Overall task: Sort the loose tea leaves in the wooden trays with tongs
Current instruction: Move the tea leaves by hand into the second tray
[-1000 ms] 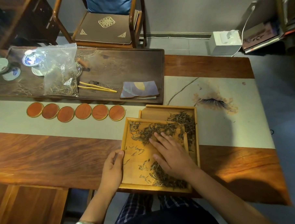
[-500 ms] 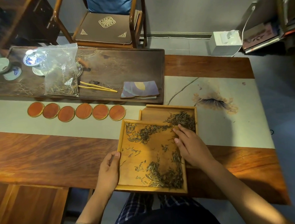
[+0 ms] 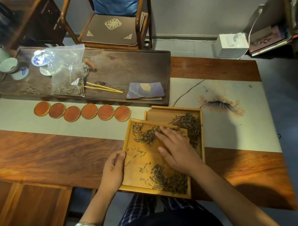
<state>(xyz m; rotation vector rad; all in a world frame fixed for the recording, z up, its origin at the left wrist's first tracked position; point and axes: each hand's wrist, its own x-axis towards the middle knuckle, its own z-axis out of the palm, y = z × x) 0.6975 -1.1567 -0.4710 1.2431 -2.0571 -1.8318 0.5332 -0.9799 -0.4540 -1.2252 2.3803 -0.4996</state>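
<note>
The tea leaves [image 3: 146,135] lie under and ahead of the flat, straight-fingered right hand [image 3: 176,151], in the near tray [image 3: 127,136] overlapping the far tray [image 3: 173,110]. The left hand [image 3: 114,167] grips its left rim, seemingly thumb on top. A hard sweep could push leaves over the rim onto the counter [image 3: 52,151]; the tongs [image 3: 103,87] lie unused, well beyond both hands.

The single head-worn camera is looking forward and steeply down, sitting close above the wooden table [image 3: 44,156].
</note>
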